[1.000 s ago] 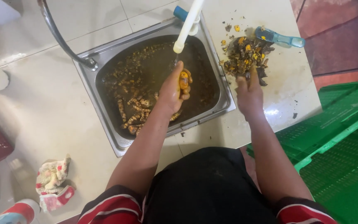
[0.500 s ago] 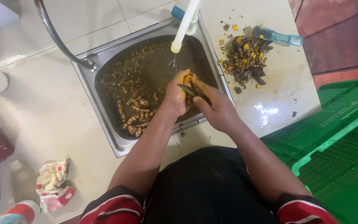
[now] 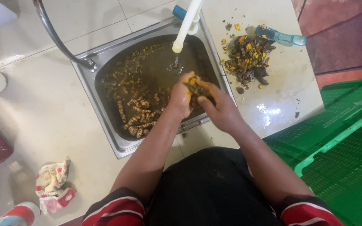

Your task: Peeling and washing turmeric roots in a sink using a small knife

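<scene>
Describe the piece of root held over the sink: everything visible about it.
The root piece is small and knobbly, bright orange-yellow where scraped and dark brown where skin remains, wet-looking. It sits over the right side of the steel sink, above murky brown water. The left hand grips it from the left; the right hand presses on it from the right, a dark strip against it, whether blade or peel I cannot tell. The hands hide most of it. The white spout ends just above it.

You see one square steel sink [image 3: 105, 142], one white tap spout [image 3: 185, 25] at 12 o'clock, one translucent blue plastic tool [image 3: 283, 37] at 1, one green slatted crate [image 3: 340, 146] at 4, one crumpled patterned cloth [image 3: 53, 184] at 8. Muddy yellow roots [image 3: 137, 117]: too many to count.
</scene>
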